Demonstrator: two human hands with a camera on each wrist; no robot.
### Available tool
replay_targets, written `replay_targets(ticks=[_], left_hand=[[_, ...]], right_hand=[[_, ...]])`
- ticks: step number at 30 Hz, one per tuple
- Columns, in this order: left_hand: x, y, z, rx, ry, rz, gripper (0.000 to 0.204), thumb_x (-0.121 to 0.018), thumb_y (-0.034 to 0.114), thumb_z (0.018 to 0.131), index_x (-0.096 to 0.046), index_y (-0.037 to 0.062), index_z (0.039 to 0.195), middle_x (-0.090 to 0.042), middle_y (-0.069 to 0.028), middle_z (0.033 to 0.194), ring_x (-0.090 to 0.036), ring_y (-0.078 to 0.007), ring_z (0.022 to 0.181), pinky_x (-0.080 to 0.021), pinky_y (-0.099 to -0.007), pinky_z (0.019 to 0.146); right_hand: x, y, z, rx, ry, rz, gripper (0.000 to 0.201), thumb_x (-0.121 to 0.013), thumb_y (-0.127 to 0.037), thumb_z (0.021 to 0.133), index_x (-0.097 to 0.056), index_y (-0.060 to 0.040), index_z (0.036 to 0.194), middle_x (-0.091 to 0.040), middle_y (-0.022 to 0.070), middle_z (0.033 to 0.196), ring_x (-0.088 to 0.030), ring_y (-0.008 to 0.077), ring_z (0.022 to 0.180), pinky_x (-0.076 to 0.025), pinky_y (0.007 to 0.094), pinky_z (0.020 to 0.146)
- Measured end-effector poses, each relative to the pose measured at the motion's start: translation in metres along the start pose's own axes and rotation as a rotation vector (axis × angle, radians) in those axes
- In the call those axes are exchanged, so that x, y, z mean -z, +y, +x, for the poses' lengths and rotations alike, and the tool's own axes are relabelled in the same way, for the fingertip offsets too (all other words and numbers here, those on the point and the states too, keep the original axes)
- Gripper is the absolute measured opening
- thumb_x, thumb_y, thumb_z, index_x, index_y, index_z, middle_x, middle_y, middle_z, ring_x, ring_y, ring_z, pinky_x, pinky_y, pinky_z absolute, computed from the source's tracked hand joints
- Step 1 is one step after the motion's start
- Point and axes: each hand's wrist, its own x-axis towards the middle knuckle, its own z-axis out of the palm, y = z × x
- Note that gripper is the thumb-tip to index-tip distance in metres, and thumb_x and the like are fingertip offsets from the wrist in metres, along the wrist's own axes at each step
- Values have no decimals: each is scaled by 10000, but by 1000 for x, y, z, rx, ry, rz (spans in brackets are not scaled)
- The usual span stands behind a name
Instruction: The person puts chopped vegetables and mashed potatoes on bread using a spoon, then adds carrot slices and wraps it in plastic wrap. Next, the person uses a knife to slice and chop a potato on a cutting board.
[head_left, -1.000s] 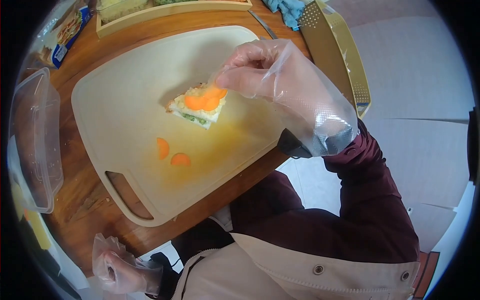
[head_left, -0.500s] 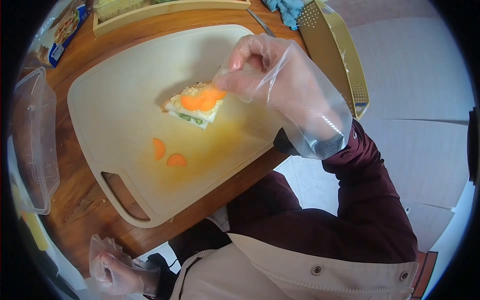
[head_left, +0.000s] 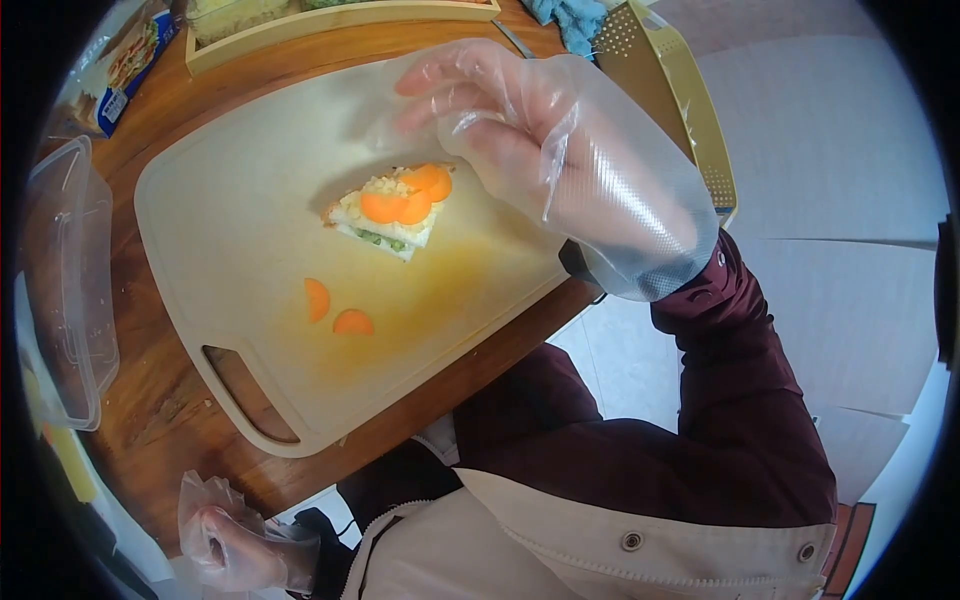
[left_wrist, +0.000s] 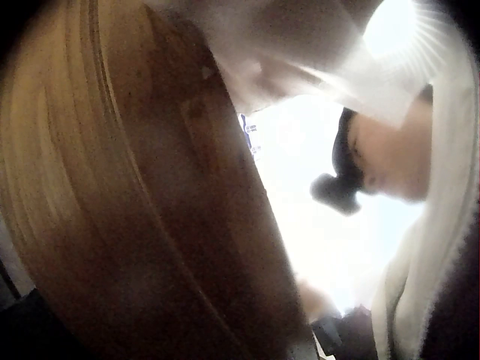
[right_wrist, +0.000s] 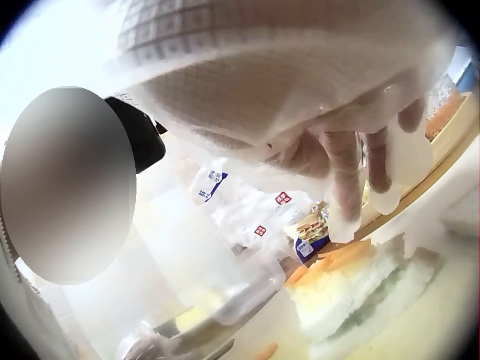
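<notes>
On the pale cutting board (head_left: 230, 190) lies a triangular piece of sandwich (head_left: 421, 236), with green filling between white bread and a crumbly yellow topping. Several overlapping orange carrot slices (head_left: 381, 208) cover part of that topping. My right hand (head_left: 560, 140), in a clear plastic glove, hovers just right of and beyond the sandwich, fingers loosely extended and holding nothing. In the right wrist view the gloved fingers hang near the sandwich (right_wrist: 337, 300). Two half-round carrot pieces (head_left: 353, 321) lie apart on the board. My gloved left hand (head_left: 240, 548) hangs by the table edge, fingers loosely curled, holding nothing visible.
A wooden tray (head_left: 340, 22) with food compartments stands behind the board. At left are a clear plastic container (head_left: 75, 290) and a printed food bag (head_left: 130, 75). A blue cloth (head_left: 572, 22), a knife (head_left: 513, 38) and a perforated yellow basket (head_left: 690, 110) sit at the right.
My right hand has let go of a carrot slice on the sandwich's right end and lifted away, its fingers spreading. The left hand stays by the table edge.
</notes>
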Motion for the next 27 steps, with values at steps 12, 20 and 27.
replay_targets(ticks=[12, 20, 27], left_hand=[[-5, 8, 2, -94, -11, -120, 323, -693, 310, 1054, -742, -1, 1129, -715, -66, 856, -568, -86, 644, -409, -232, 548], [-8, 19, -1, -29, -17, -255, 178, -688, 156, 1041, -657, -18, 1036, -684, -162, 903, -535, -123, 646, -382, -236, 537], [-17, 28, 2, -144, -53, -218, 155, -637, 106, 1060, -579, -18, 986, -564, -160, 815, -418, -129, 617, -290, -262, 513]], right_hand=[[12, -15, -1, 125, -185, -65, 445, -503, 38, 892, -548, 2, 1332, -794, 139, 1063, -735, 344, 837, -589, 403, 795], [1, -40, -26, 222, -65, -18, 504, -578, -21, 936, -520, -4, 1437, -606, 206, 1403, -698, 219, 1124, -585, 342, 896], [-80, -56, -36, 183, -397, -580, 330, -597, -26, 893, -536, 1, 1216, -594, 161, 1131, -678, 237, 937, -566, 340, 734]])
